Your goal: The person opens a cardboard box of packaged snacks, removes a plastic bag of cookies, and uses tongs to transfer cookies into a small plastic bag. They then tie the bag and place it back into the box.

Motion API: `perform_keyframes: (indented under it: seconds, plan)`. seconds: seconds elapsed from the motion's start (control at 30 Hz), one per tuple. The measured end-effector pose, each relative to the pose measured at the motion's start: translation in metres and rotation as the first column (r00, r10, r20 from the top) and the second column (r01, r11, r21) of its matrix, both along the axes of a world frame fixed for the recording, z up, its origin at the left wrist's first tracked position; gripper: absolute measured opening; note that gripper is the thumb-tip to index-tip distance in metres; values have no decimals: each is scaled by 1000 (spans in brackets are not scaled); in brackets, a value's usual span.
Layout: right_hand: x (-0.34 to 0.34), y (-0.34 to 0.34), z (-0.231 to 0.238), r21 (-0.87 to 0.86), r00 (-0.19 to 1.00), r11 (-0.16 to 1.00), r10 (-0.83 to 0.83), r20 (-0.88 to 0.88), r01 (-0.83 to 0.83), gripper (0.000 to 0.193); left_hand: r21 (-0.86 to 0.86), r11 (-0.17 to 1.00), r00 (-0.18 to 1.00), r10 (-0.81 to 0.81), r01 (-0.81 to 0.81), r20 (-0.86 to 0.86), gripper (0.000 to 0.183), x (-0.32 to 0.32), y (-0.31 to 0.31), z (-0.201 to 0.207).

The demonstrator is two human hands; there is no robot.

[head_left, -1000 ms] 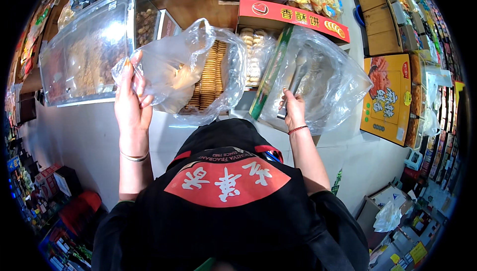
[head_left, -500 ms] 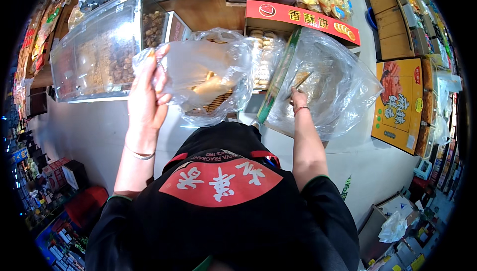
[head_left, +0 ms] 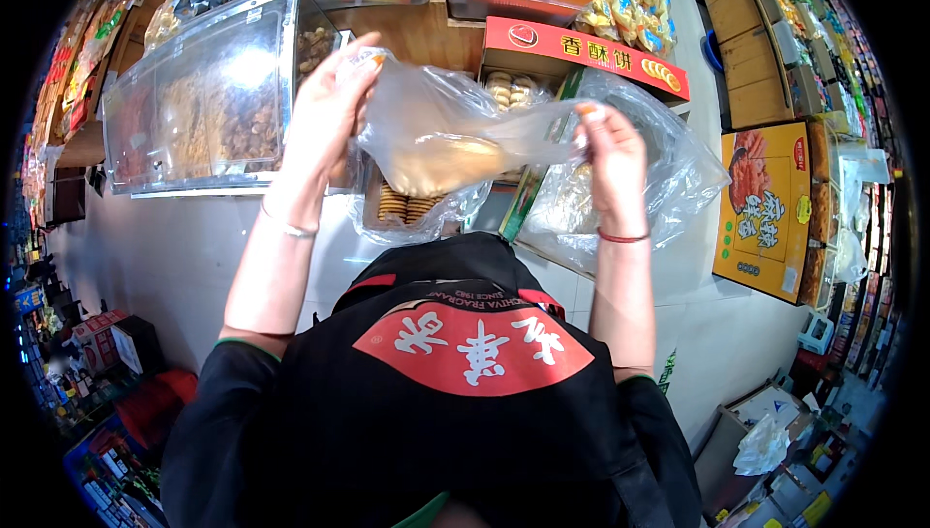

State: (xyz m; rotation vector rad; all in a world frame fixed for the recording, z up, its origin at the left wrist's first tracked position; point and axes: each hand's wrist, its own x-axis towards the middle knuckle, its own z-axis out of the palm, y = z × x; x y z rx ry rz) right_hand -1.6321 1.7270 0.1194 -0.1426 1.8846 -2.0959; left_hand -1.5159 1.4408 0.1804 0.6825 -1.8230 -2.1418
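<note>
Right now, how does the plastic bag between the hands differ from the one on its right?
The held bag is lifted, stretched between the left hand and right hand; the other bag lies spread below, not held. The held bag looks milky, sagging around tan contents; the other bag looks clearer and more crinkled. Both are see-through plastic.

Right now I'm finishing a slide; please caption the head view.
Left hand and right hand hold a translucent bag with tan contents above stacked round biscuits.
</note>
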Motion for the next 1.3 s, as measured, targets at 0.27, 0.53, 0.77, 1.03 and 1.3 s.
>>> perform_keyframes:
  seconds: [0.27, 0.53, 0.77, 1.03, 1.3]
  plan:
    - [7, -63, 101, 64, 838, 895, 436, -329, -441, 17, -287, 616, 621, -779, 733, -85, 66, -58, 39, 2]
    - [-8, -23, 62, 414, 705, 910, 296, -644, -4, 87, -266, 766, 791, -611, 586, -18, 25, -102, 72, 34]
    - [-14, -28, 12, -155, 974, 968, -211, -81, 197, 20, -169, 735, 650, -665, 657, -368, 50, -111, 80, 67]
    - [-24, -19, 62, -628, 996, 778, 37, 83, 23, 31, -762, 417, 654, -756, 495, 11, 122, -88, 12, -3]
    - [-32, -29, 54, -681, 961, 729, 132, 241, 71, 21, -10, 742, 729, -661, 670, -176, 41, -90, 55, -18]
